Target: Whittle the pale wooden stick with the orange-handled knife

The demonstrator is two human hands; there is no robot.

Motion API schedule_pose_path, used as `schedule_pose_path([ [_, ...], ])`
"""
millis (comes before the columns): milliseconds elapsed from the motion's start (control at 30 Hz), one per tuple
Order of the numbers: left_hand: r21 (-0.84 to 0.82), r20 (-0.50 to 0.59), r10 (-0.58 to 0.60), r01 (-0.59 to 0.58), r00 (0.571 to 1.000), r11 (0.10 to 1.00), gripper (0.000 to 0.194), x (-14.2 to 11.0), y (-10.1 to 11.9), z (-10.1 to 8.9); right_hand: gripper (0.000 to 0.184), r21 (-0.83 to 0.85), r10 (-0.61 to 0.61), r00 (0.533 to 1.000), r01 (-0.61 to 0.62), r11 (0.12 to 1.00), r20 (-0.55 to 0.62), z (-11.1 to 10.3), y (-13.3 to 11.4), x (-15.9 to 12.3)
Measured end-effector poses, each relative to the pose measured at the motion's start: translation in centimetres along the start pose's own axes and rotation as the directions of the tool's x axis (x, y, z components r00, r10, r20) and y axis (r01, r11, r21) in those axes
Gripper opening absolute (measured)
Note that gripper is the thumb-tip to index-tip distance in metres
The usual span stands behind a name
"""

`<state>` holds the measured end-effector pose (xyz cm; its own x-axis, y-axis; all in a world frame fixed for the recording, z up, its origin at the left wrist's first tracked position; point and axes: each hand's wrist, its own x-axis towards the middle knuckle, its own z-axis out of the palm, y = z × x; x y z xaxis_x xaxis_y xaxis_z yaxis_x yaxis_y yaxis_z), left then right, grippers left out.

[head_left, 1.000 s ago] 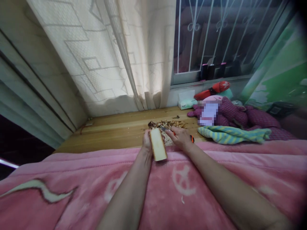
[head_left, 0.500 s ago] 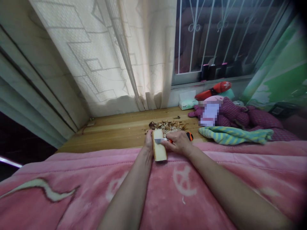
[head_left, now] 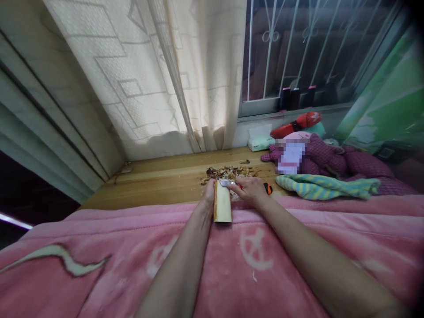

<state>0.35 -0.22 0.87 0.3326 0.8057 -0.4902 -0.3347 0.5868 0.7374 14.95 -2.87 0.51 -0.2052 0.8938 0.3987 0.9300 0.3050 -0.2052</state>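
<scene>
Pink fleece blanket (head_left: 251,265) nearest. Left hand (head_left: 208,193) grip closed round pale wood block (head_left: 222,202), block upright at blanket edge. Right hand (head_left: 251,191) grip closed on orange-black utility knife (head_left: 267,188), blade (head_left: 225,183) at block's top end. Risk: blade skids on grain, slips into left fingers. Wood shavings (head_left: 230,173) beyond on wooden boards (head_left: 159,185); cream curtain (head_left: 198,79) behind.

A pale wooden block (head_left: 222,202) with darker brown long edges was held lengthwise, its far end touched by the silvery blade of a utility knife (head_left: 225,183), whose orange-and-black handle (head_left: 267,188) showed at 3 o'clock; a heap of brown wood shavings (head_left: 230,172) lay at 12 o'clock
</scene>
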Motion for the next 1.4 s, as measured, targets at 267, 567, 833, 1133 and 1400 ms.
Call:
schedule_pose_path([
  [267,0.114,0.125,-0.020,0.005,0.992,0.993,0.044,-1.0,0.2,0.0,0.058,-0.052,0.199,0.980,-0.199,0.979,-0.016,0.5,2.5,0.4],
  [567,0.044,0.066,-0.055,0.052,0.996,0.998,0.043,-0.6,0.3,0.2,0.053,0.051,-0.047,0.998,0.049,0.998,-0.032,0.4,0.5,-0.3],
  [833,0.085,0.159,-0.102,0.090,0.982,0.992,0.041,-0.3,0.1,-0.4,0.055,0.057,-0.101,0.994,0.104,0.993,-0.048,-0.1,-0.1,-0.5],
  [1133,0.214,0.213,-0.139,0.093,0.967,0.972,0.046,-0.7,0.2,-0.6,0.058,0.006,-0.105,0.993,0.106,0.994,-0.048,0.5,1.4,0.0],
  [1400,0.186,0.279,-0.158,0.108,0.947,0.977,0.046,-0.7,0.1,-0.6,0.056,-0.001,0.048,0.994,-0.048,0.999,-0.095,0.5,2.8,0.2],
])
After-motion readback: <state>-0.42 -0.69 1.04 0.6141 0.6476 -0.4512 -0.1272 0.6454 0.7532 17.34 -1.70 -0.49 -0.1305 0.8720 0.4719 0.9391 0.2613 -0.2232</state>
